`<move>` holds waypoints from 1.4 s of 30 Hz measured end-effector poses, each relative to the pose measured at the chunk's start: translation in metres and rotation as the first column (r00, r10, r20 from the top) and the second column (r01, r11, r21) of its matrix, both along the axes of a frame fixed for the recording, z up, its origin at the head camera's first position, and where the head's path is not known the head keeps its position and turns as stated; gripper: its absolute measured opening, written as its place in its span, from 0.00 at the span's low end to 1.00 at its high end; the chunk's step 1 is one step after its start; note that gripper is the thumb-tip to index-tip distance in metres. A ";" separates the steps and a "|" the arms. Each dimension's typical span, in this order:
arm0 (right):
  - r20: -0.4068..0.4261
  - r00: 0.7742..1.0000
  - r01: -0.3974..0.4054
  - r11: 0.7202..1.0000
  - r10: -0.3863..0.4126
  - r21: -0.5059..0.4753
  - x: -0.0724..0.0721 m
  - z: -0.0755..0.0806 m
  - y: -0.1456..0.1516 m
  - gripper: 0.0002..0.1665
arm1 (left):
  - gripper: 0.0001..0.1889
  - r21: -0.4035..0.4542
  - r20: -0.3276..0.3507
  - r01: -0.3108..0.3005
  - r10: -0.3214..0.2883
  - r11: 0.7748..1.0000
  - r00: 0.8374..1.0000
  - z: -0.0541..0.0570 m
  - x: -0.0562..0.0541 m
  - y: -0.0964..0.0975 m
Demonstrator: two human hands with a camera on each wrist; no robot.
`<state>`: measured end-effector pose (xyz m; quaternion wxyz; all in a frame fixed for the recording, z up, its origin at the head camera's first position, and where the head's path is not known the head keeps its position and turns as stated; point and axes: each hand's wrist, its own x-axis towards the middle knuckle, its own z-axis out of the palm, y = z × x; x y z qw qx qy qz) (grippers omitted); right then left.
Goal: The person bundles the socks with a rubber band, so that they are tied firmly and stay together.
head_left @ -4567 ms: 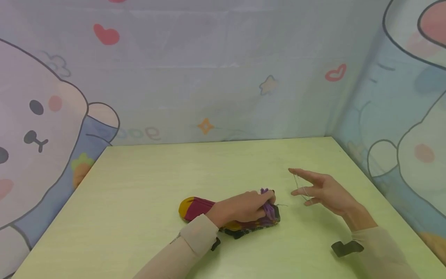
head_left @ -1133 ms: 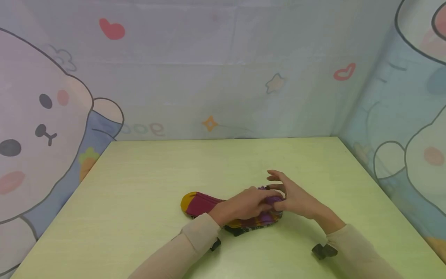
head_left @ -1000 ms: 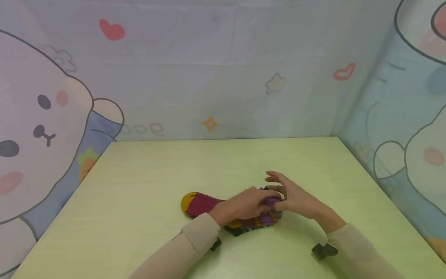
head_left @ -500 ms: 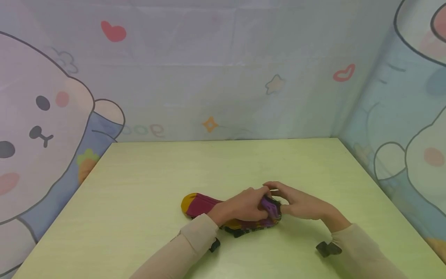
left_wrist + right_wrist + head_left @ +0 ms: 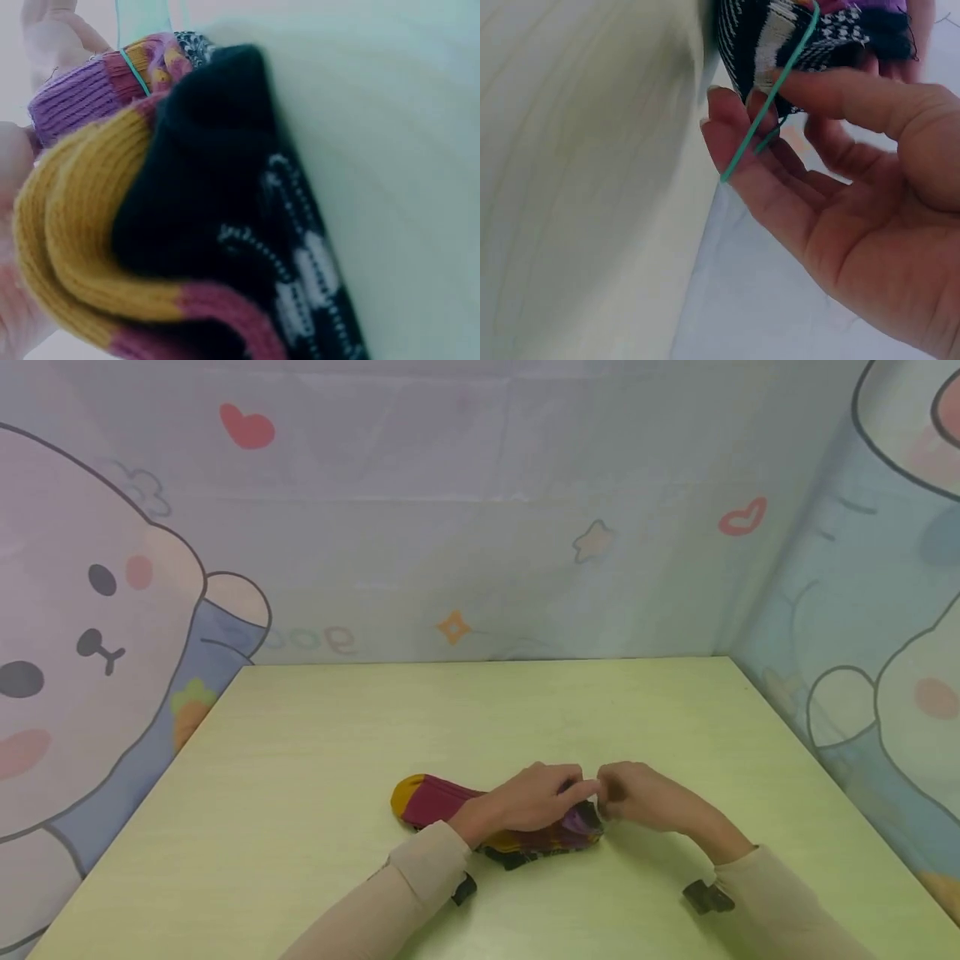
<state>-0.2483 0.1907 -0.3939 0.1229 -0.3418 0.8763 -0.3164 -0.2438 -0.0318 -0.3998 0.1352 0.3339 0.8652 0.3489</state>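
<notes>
A bundle of socks [image 5: 435, 800] lies on the table, maroon and mustard on top with black-and-white patterned knit beneath. My left hand [image 5: 525, 797] grips its cuff end, where purple and dark ribbing shows. In the left wrist view a thin green rubber band [image 5: 135, 73] crosses the knit near the purple cuff [image 5: 75, 105]. My right hand [image 5: 648, 795] is just right of the cuffs, fingertips near the left thumb. Seen from the right wrist, its curled fingers hook the green band [image 5: 761, 107], stretched taut from the black-and-white cuff [image 5: 780, 30]. The bundle's underside is hidden.
The pale yellow-green table [image 5: 337, 727] extends around the socks. Behind it hangs a light cloth backdrop [image 5: 360, 543] printed with hearts and stars, and cartoon-animal prints flank both sides. Each sleeve cuff has a dark device [image 5: 707, 897] by the wrist.
The right hand, earlier apart with the band spread across its fingers, has come left to the cuffs. Its spread fingers have since curled in. The left hand keeps gripping the socks, its thumb now extended rightward.
</notes>
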 end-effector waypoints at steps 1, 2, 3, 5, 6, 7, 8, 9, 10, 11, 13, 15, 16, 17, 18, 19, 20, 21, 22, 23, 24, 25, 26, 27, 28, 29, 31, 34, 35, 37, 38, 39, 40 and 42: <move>0.001 1.000 -0.014 1.000 0.014 0.012 0.000 0.000 0.000 0.06 | 0.17 -0.006 -0.015 0.004 -0.004 1.000 1.000 0.000 0.000 0.000; -0.006 1.000 -0.031 0.999 0.031 0.024 -0.001 0.000 0.000 0.07 | 0.14 -0.015 -0.029 0.010 -0.011 1.000 1.000 0.000 0.000 0.000; 0.020 0.999 -0.041 0.999 0.040 0.026 -0.001 0.000 0.000 0.08 | 0.11 -0.026 -0.040 0.019 -0.020 0.999 0.999 -0.001 0.000 -0.001; 0.092 0.995 -0.047 0.999 0.045 0.023 0.000 0.000 0.000 0.13 | 0.06 -0.046 -0.049 0.032 -0.034 0.998 0.998 -0.001 -0.001 -0.002; 0.132 0.990 -0.043 0.999 0.040 0.023 0.000 0.000 0.000 0.16 | 0.04 -0.057 -0.047 0.035 -0.037 0.998 0.998 -0.001 -0.001 -0.003; 0.166 0.986 -0.037 0.999 0.033 0.025 0.001 0.001 0.000 0.18 | 0.04 -0.064 -0.042 0.035 -0.037 0.997 0.998 -0.002 -0.001 -0.004; 0.195 0.981 -0.031 0.999 0.025 0.029 0.002 0.001 0.000 0.20 | 0.05 -0.071 -0.034 0.034 -0.036 0.997 0.999 -0.002 -0.002 -0.004; 0.225 0.974 -0.023 0.999 0.014 0.039 0.003 0.002 0.000 0.21 | 0.06 -0.072 -0.024 0.031 -0.033 0.997 0.999 -0.002 -0.002 -0.005; 0.230 0.973 -0.029 0.998 0.016 0.056 0.003 0.003 0.001 0.21 | 0.07 -0.074 -0.016 0.028 -0.030 0.997 0.999 -0.002 -0.002 -0.005; 0.226 0.974 -0.044 0.996 0.026 0.077 0.003 0.004 0.002 0.20 | 0.07 -0.075 -0.011 0.025 -0.025 0.997 1.000 -0.001 -0.002 -0.006; 0.174 0.982 -0.096 0.987 0.072 0.131 0.004 0.006 0.004 0.19 | 0.08 -0.077 -0.008 0.022 -0.023 0.997 1.000 -0.001 -0.003 -0.006; 0.106 0.985 -0.152 0.970 0.134 0.190 0.003 0.008 0.008 0.19 | 0.09 -0.082 -0.012 0.022 -0.023 0.996 1.000 -0.001 -0.003 -0.006; 0.070 0.985 -0.171 0.963 0.160 0.210 0.003 0.009 0.009 0.19 | 0.09 -0.086 -0.011 0.022 -0.023 0.996 1.000 -0.001 -0.003 -0.006; 0.025 0.984 -0.179 0.958 0.178 0.224 0.003 0.010 0.011 0.18 | 0.09 -0.091 -0.014 0.023 -0.024 0.996 1.000 -0.001 -0.003 -0.006; -0.031 0.983 -0.170 0.957 0.182 0.237 0.003 0.010 0.012 0.17 | 0.09 -0.096 -0.014 0.023 -0.025 0.995 1.000 -0.001 -0.003 -0.006; -0.077 0.982 -0.151 0.960 0.173 0.236 0.002 0.009 0.012 0.13 | 0.10 -0.100 -0.012 0.024 -0.026 0.995 1.000 -0.001 -0.003 -0.007; -0.105 0.984 -0.116 0.966 0.143 0.229 0.001 0.009 0.012 0.10 | 0.10 -0.104 -0.010 0.027 -0.028 0.994 1.000 0.000 -0.003 -0.007; -0.131 0.986 -0.078 0.974 0.107 0.211 -0.001 0.008 0.012 0.09 | 0.11 -0.109 -0.005 0.028 -0.029 0.994 1.000 0.000 -0.003 -0.007; -0.150 0.987 -0.033 0.983 0.061 0.180 -0.003 0.006 0.012 0.11 | 0.11 -0.113 -0.001 0.030 -0.031 0.993 1.000 0.001 -0.003 -0.007; -0.158 0.987 0.011 0.990 0.012 0.142 -0.006 0.004 0.012 0.13 | 0.12 -0.116 0.004 0.032 -0.032 0.993 0.999 0.002 -0.002 -0.007; -0.150 0.988 0.056 0.994 -0.041 0.096 -0.008 0.002 0.012 0.14 | 0.12 -0.119 0.007 0.034 -0.033 0.992 0.999 0.002 -0.002 -0.007; -0.112 0.990 0.093 0.995 -0.089 0.028 -0.011 0.001 0.013 0.16 | 0.13 -0.121 0.009 0.035 -0.034 0.992 0.999 0.003 -0.002 -0.007; -0.051 0.989 0.137 0.989 -0.139 -0.050 -0.014 -0.001 0.014 0.18 | 0.13 -0.125 0.010 0.034 -0.033 0.992 0.999 0.003 -0.002 -0.007; 0.031 0.984 0.181 0.973 -0.178 -0.142 -0.016 -0.003 0.015 0.18 | 0.14 -0.129 0.010 0.034 -0.033 0.991 0.999 0.002 -0.002 -0.006; 0.138 0.970 0.231 0.942 -0.203 -0.243 -0.019 -0.004 0.016 0.18 | 0.14 -0.131 0.010 0.033 -0.032 0.991 0.999 0.002 -0.002 -0.006; 0.258 0.944 0.289 0.893 -0.206 -0.344 -0.021 -0.005 0.018 0.19 | 0.14 -0.131 0.011 0.034 -0.033 0.991 0.999 0.001 -0.003 -0.006; 0.481 0.866 0.404 0.755 -0.134 -0.517 -0.025 -0.007 0.021 0.21 | 0.14 -0.134 0.009 0.037 -0.036 0.990 0.999 0.000 -0.003 -0.005; 0.664 0.741 0.508 0.566 0.098 -0.650 -0.030 -0.009 0.026 0.26 | 0.14 -0.132 0.014 0.042 -0.041 0.990 0.999 -0.001 -0.004 -0.005; 0.684 0.705 0.516 0.525 0.187 -0.676 -0.031 -0.010 0.027 0.26 | 0.15 -0.132 0.015 0.043 -0.042 0.990 0.999 -0.001 -0.004 -0.004; 0.684 0.639 0.512 0.469 0.352 -0.720 -0.032 -0.010 0.028 0.27 | 0.15 -0.134 0.017 0.043 -0.041 0.990 0.999 -0.001 -0.004 -0.004; 0.674 0.610 0.509 0.446 0.417 -0.736 -0.032 -0.010 0.029 0.28 | 0.15 -0.134 0.020 0.041 -0.039 0.990 0.999 -0.001 -0.003 -0.004; 0.662 0.588 0.512 0.420 0.465 -0.749 -0.032 -0.010 0.028 0.29 | 0.15 -0.131 0.024 0.039 -0.036 0.991 0.999 -0.001 -0.003 -0.004; 0.650 0.583 0.509 0.405 0.488 -0.760 -0.032 -0.009 0.028 0.31 | 0.15 -0.131 0.021 0.039 -0.036 0.991 0.999 0.000 -0.003 -0.005; 0.634 0.604 0.504 0.386 0.482 -0.773 -0.030 -0.008 0.026 0.30 | 0.15 -0.129 0.019 0.038 -0.036 0.991 0.999 0.001 -0.002 -0.005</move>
